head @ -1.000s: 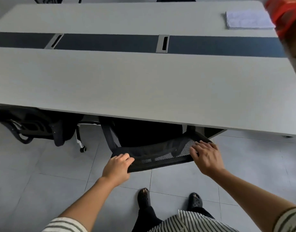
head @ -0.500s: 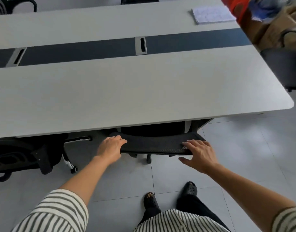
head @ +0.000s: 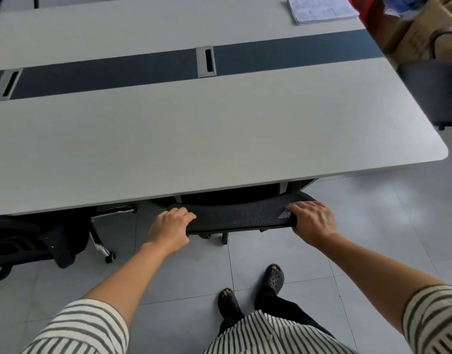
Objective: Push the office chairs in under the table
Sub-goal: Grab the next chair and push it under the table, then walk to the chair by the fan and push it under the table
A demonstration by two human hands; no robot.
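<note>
A black mesh office chair [head: 240,214] stands tucked beneath the near edge of the long grey table [head: 194,139]; only the top of its backrest sticks out. My left hand [head: 170,229] grips the left end of that backrest top. My right hand [head: 313,221] is wrapped over the right end. The seat and most of the base are hidden under the tabletop. A second black office chair [head: 33,241] sits at the left, partly under the table, with a caster showing.
Another dark chair [head: 437,90] stands past the table's right end, beside cardboard boxes [head: 409,29]. A stack of papers [head: 322,8] lies on the far right of the table. A dark strip with cable slots [head: 207,61] runs along its middle. My feet stand on grey floor tiles.
The chair has slid further under the table with both hands on its backrest. My view has swung right, showing the table's right end.
</note>
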